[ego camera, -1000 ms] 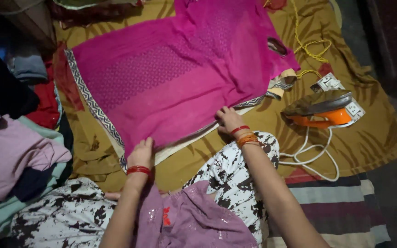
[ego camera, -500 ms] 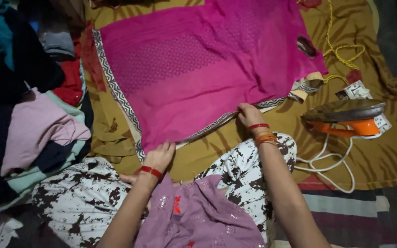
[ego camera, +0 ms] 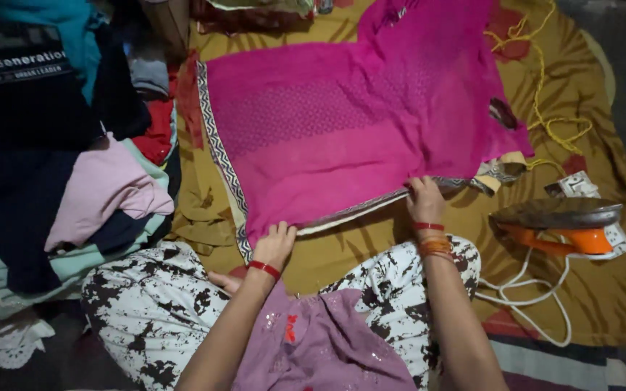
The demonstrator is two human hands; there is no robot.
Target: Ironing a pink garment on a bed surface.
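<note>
pink garment [ego camera: 342, 123] edge gripped by both hands [ego camera: 349, 224].

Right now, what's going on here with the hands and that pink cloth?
A seated person holds the near edge of the pink cloth with both hands: left hand at the bordered corner, right hand further along the hem. The cloth lies spread flat on a yellow-brown sheet. An orange iron rests to the right, untouched; clothes are piled left.
</note>
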